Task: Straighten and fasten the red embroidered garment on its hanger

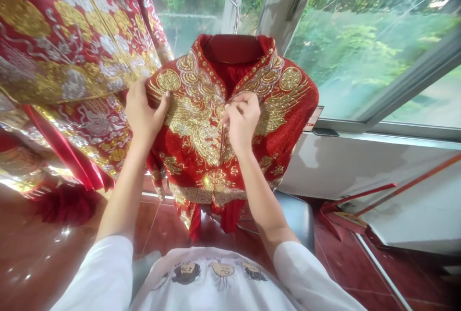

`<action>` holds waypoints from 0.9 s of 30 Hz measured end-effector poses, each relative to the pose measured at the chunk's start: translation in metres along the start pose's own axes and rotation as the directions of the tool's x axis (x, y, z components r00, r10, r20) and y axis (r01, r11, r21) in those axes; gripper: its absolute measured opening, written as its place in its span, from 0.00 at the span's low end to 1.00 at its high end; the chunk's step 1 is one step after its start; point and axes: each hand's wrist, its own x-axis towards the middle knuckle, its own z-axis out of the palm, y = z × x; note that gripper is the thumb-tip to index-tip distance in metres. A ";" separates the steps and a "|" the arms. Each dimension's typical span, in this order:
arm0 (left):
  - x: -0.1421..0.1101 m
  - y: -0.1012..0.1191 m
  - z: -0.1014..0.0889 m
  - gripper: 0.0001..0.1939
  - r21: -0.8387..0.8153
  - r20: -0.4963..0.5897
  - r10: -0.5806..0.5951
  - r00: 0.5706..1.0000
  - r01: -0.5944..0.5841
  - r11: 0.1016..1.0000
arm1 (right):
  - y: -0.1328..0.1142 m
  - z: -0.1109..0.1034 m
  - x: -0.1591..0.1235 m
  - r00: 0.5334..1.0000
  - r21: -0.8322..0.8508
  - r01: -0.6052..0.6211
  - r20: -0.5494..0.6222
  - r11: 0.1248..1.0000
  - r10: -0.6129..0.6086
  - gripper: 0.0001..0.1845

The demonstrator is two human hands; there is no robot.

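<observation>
A red jacket (207, 143) with gold and silver embroidery hangs upright before me, its stand collar spread apart at the neck. Its hanger (235, 13) has a metal hook that rises in front of the window. My left hand (144, 112) is closed around the shoulder at the left, thumb on the front and fingers at the outer side. At the middle of the chest, my right hand (243, 121) pinches the front opening just below the collar. What exactly lies between those fingertips is hidden.
Another red garment (82, 28), thick with gold and silver embroidery, hangs close at the left. Windows (374, 52) fill the back and right. A dark stool (297, 212) stands behind the jacket. Red strips and a pale pole (383, 272) lie at the lower right.
</observation>
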 end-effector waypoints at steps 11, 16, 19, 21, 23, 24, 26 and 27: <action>0.005 -0.011 -0.005 0.23 -0.034 0.074 0.016 0.997 -0.013 0.999 | 0.141 -0.045 -0.211 0.701 0.250 -0.692 0.008 0.677 0.713 0.18; 0.014 -0.019 -0.004 0.22 0.006 0.075 0.074 0.995 -0.074 0.997 | 0.184 -0.093 -0.260 0.627 0.190 -0.746 -0.125 0.639 0.769 0.22; 0.014 -0.020 -0.006 0.23 0.016 0.064 0.085 0.994 -0.086 0.996 | 0.185 -0.130 -0.242 0.641 0.103 -0.741 -0.186 0.664 0.745 0.21; 0.010 -0.017 -0.010 0.25 0.048 0.027 0.101 0.995 -0.102 0.994 | 0.171 -0.153 -0.216 0.675 0.020 -0.721 -0.209 0.693 0.708 0.19; 0.004 -0.013 -0.012 0.28 0.072 0.006 0.143 0.990 -0.143 0.987 | 0.144 -0.171 -0.180 0.761 -0.101 -0.631 -0.270 0.769 0.589 0.18; 0.001 -0.011 -0.011 0.31 0.076 0.012 0.166 0.986 -0.167 0.983 | 0.127 -0.177 -0.157 0.864 -0.296 -0.475 -0.334 0.829 0.376 0.20; 0.000 -0.010 -0.007 0.36 0.074 0.034 0.189 0.981 -0.191 0.979 | 0.089 -0.181 -0.106 0.933 -0.558 -0.117 -0.345 0.821 -0.101 0.22; 0.001 -0.010 -0.003 0.38 0.072 0.040 0.182 0.982 -0.185 0.980 | 0.071 -0.180 -0.078 0.907 -0.615 0.046 -0.305 0.787 -0.291 0.27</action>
